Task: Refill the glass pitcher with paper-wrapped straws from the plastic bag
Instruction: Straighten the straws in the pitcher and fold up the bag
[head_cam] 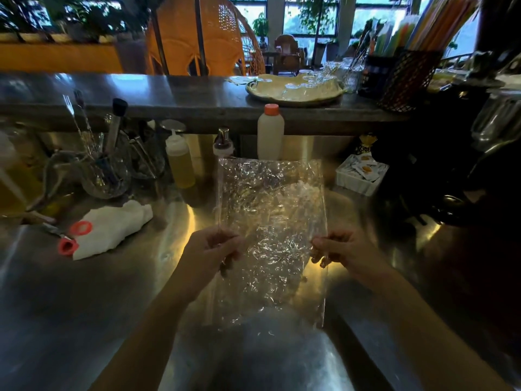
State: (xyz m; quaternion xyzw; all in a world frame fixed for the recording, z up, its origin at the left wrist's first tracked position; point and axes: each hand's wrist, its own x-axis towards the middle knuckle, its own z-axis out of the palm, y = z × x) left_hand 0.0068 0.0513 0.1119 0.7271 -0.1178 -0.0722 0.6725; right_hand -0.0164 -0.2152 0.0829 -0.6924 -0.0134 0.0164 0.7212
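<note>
A clear, crinkled plastic bag (270, 221) is stretched flat above the steel counter (70, 292), held by both side edges. My left hand (210, 253) pinches its left edge and my right hand (342, 252) pinches its right edge. I see no paper-wrapped straws inside the bag; it looks flat. A glass pitcher (105, 170) stands at the back left with forks and utensils in it. A dark mesh holder (406, 80) with coloured straws stands on the raised bar at the right.
Behind the bag stand a squeeze bottle of yellow liquid (180, 162), a pump dispenser (223, 142) and a white bottle with an orange cap (270, 131). A white cloth (112, 228) and red-handled scissors (73, 237) lie at left. A white box of sachets (361, 173) sits right.
</note>
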